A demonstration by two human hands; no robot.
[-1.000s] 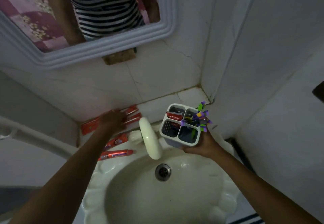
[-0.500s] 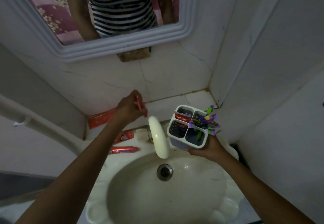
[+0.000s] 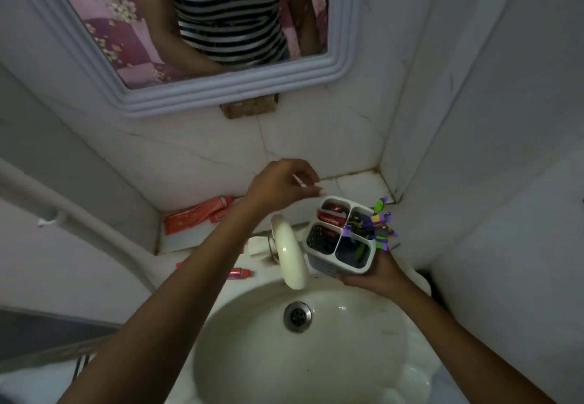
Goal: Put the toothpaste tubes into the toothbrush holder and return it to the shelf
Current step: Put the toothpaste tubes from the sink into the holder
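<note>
Left hand [image 3: 281, 184] has come across from the ledge to just above the holder's back-left compartment. Half a second ago it pinched a red tube; now the fingers [image 3: 311, 179] are spread loose with nothing red between them, so the grip looks released. Judgement: tube dropped in.

Toothbrush holder [image 3: 339, 239] sits over the sink [image 3: 300, 356] rim, right hand [image 3: 373, 272] grasping its base from below. Red Colgate tube [image 3: 331, 216] shows in the back-left compartment; toothbrushes [image 3: 377, 225] fill the right side.

Outstanding: orange toothpaste box/tube [image 3: 197, 215] on the ledge by the wall, and a small red tube [image 3: 240, 272] on the basin edge beside the tap [image 3: 289, 255], partly hidden by the left forearm. Holder not back on the shelf yet.
</note>
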